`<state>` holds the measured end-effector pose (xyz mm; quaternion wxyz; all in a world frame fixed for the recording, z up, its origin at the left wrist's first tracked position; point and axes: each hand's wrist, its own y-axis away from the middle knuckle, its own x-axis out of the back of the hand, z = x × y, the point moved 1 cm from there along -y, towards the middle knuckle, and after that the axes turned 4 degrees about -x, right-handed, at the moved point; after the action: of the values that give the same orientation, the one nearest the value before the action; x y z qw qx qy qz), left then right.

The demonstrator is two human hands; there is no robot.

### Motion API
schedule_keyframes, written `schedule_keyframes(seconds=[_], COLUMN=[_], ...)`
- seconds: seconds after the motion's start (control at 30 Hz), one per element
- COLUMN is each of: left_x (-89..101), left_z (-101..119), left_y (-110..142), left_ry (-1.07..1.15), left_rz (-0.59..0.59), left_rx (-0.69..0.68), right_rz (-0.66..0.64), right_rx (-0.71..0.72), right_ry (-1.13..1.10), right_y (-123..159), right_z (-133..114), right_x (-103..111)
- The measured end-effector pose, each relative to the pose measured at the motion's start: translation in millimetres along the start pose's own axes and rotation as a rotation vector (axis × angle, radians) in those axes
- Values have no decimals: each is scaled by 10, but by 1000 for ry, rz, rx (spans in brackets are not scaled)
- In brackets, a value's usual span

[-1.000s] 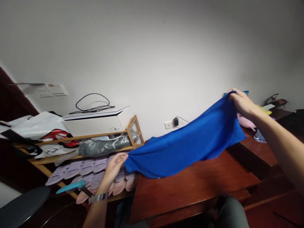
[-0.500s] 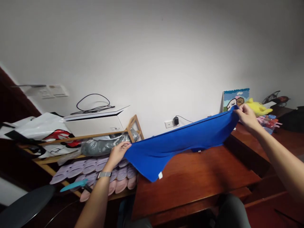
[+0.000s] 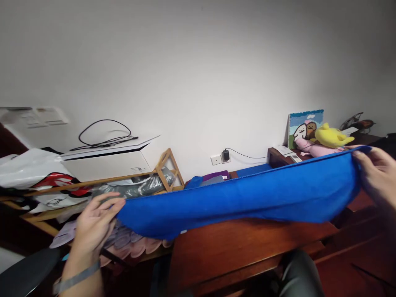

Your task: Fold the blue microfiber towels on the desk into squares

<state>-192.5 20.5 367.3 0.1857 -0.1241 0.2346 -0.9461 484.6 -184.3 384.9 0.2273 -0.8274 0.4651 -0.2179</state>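
The white bag (image 3: 24, 171) at far left bears red-and-black print, its lettering too blurred to read, as is the box (image 3: 105, 165)'s small label. The left hand (image 3: 94, 227) pinches one end of the blue cloth (image 3: 232, 206) between thumb and fingers. Held taut above the counter (image 3: 235, 255), the cloth looks light, soft and limp — unlikely to break, best gripped at its top corners. A small white tag (image 3: 183, 232) hangs at its lower edge, unreadable. The right hand (image 3: 379, 171) grips the opposite end.

cloth (image 3: 235, 202) over table (image 3: 241, 251), box (image 3: 108, 165) on rack (image 3: 163, 178) to the left (cable (image 3: 107, 145) on top), toys (image 3: 331, 136) right
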Motion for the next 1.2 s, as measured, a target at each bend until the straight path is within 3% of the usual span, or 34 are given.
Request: schedule_keyframes(seconds=[0.1, 0.23, 0.37, 0.5, 0.67, 0.83, 1.0, 1.2], left_x=[-338, -872, -1285, -1557, -1708, -1851, -2010, -1876], left_z=[-420, -1458, -2448, -3001, -3347, -3564, -3695, -3644], left_y=[-64, 30, 320, 561, 589, 447, 303, 392], left_ry=[84, 22, -158, -275, -442, -540, -607, -694], left_rz=[-226, -410, -477, -446, -385, -386, -395, -404], left_rx=[107, 176, 184, 187, 149, 79, 14, -107], right_rz=[-145, -168, -306, -450, -500, -545, -589, -464], right_rx=[-120, -293, -340, -431, -496, -570, -428, -245], right_ry=[14, 73, 230, 453, 578, 883, 936, 1080], right_y=[-27, 47, 315, 636, 849, 843, 801, 947], right_z=[453, 1413, 2471, 3218, 3673, 3827, 3839, 3800], right_x=[-232, -707, -1189, -1527, -1708, -1852, -2059, -2091])
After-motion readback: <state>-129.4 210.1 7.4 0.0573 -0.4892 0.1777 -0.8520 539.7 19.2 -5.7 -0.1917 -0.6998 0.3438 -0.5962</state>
